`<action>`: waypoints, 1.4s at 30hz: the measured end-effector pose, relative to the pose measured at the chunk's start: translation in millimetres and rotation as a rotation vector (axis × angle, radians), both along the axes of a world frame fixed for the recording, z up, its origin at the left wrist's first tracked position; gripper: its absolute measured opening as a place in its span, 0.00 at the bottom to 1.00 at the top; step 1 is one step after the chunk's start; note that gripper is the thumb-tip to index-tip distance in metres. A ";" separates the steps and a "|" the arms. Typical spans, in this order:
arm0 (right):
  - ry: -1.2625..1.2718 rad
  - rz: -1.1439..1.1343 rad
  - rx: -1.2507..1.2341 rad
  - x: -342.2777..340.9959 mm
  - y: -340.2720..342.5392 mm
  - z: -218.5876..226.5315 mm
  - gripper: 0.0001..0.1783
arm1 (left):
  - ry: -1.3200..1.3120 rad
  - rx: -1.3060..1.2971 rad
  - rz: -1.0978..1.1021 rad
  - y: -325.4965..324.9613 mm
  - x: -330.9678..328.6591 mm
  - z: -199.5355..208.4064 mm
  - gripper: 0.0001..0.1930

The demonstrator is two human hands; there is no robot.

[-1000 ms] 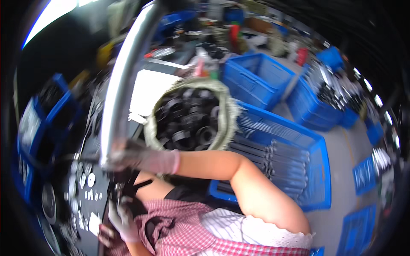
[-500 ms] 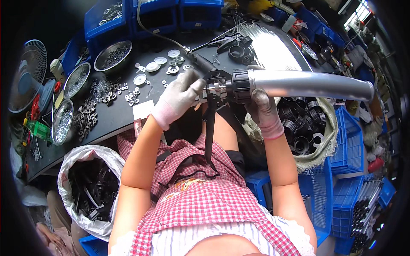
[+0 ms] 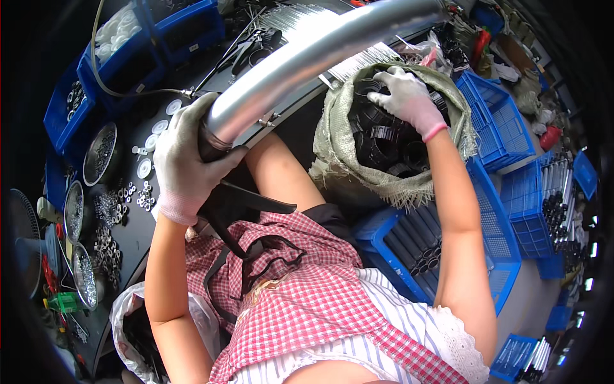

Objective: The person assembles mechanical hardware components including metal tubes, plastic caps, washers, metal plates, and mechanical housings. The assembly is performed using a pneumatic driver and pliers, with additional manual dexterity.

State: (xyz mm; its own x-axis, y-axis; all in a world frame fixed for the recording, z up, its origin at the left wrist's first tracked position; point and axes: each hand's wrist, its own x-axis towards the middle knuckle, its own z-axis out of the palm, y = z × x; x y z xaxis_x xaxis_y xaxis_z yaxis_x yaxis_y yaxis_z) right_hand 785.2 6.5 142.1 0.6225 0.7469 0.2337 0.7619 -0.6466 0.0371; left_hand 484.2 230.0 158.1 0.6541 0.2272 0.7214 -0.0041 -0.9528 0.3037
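Observation:
My left hand (image 3: 188, 153), in a white work glove, is closed round the black collar end of a caulking gun with a long silver barrel (image 3: 307, 51). The barrel slants up to the far right, and the gun's black handle and trigger (image 3: 236, 214) hang below my hand, over my lap. To the right, my gloved right hand (image 3: 404, 96) reaches into a woven sack (image 3: 336, 131) of black ribbed ring caps (image 3: 384, 132). Its thumb and forefinger are apart beside one cap at the sack's far left; I cannot tell whether they touch it.
On the dark table (image 3: 137, 246) at left lie white discs (image 3: 144, 168), small metal parts and steel bowls (image 3: 100, 153). Blue bins (image 3: 118, 70) stand behind. A blue crate of dark tubes (image 3: 416, 240) sits below the sack; a white bag (image 3: 208, 320) stands at lower left.
My right hand has let go of the barrel and moved into the sack. My left hand now grips the gun's collar, and the barrel has swung upward. The view has turned right.

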 end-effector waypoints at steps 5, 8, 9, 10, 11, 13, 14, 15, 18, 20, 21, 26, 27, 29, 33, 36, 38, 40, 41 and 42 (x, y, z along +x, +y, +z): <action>0.169 0.132 -0.050 50.3 0.4 -19.1 0.32 | 0.040 -0.158 0.123 11.7 -18.6 -11.1 0.31; 0.900 0.106 0.610 46.1 -17.3 8.8 0.30 | 0.083 -0.103 0.147 18.9 -38.1 -15.5 0.29; 1.099 0.201 0.834 54.7 -23.9 1.3 0.29 | 0.090 -0.135 0.135 18.4 -40.1 -15.3 0.29; 1.292 0.303 1.060 62.7 -29.4 -6.3 0.27 | 0.084 -0.132 0.127 20.7 -41.4 -16.3 0.29; 1.403 0.233 1.264 47.8 -22.8 1.1 0.32 | 0.120 -0.116 0.109 25.2 -44.2 -17.5 0.29; 1.736 0.374 1.260 47.6 -28.7 6.5 0.29 | 0.157 -0.106 0.068 31.4 -50.7 -21.2 0.29; 1.925 0.490 1.269 52.5 -35.3 0.6 0.28 | 0.170 -0.097 0.023 33.6 -51.6 -19.7 0.30; 1.029 0.345 1.177 57.9 -31.0 -10.4 0.26 | 0.161 -0.055 -0.014 34.2 -52.0 -18.5 0.30; 0.846 0.387 0.968 31.0 -32.3 10.2 0.30 | 0.154 -0.003 -0.016 34.6 -61.3 -14.4 0.32; 0.658 0.431 0.751 1.1 -27.5 36.1 0.34 | 0.148 0.008 0.020 35.5 -67.5 -13.6 0.32; 0.561 0.446 0.644 -4.1 -27.0 39.8 0.36 | 0.124 0.044 0.036 36.8 -69.5 -14.5 0.33; 1.368 0.545 1.024 -5.2 -54.0 41.2 0.33 | 0.071 0.115 0.041 41.8 -79.9 -11.5 0.33; 1.308 0.491 1.061 -5.5 -58.5 40.0 0.36 | 0.087 0.117 0.026 42.8 -83.4 -8.5 0.32; 1.100 0.603 0.838 -36.1 -51.9 66.5 0.49 | 0.125 0.007 -0.034 47.7 -95.0 -5.8 0.31; 0.943 0.717 0.825 -60.1 -55.1 76.6 0.59 | 0.245 -0.338 -0.075 59.9 -130.4 -5.3 0.32; 0.235 0.921 0.368 -55.7 -67.3 103.2 0.60 | 0.352 -0.524 -0.039 67.1 -155.8 1.6 0.32; 0.169 1.200 0.405 -60.8 -58.2 101.9 0.47 | 0.460 -0.573 -0.053 69.5 -163.6 10.9 0.34; 0.154 1.289 0.551 -65.1 -58.7 91.1 0.37 | 0.445 -0.684 -0.028 63.7 -165.0 13.2 0.34; 0.130 1.414 0.538 -59.1 -52.8 95.2 0.34 | 0.458 -0.707 -0.049 62.0 -168.1 13.4 0.34; 0.134 1.424 0.535 -60.2 -51.8 99.2 0.34 | 0.471 -0.730 -0.072 60.0 -170.6 13.8 0.34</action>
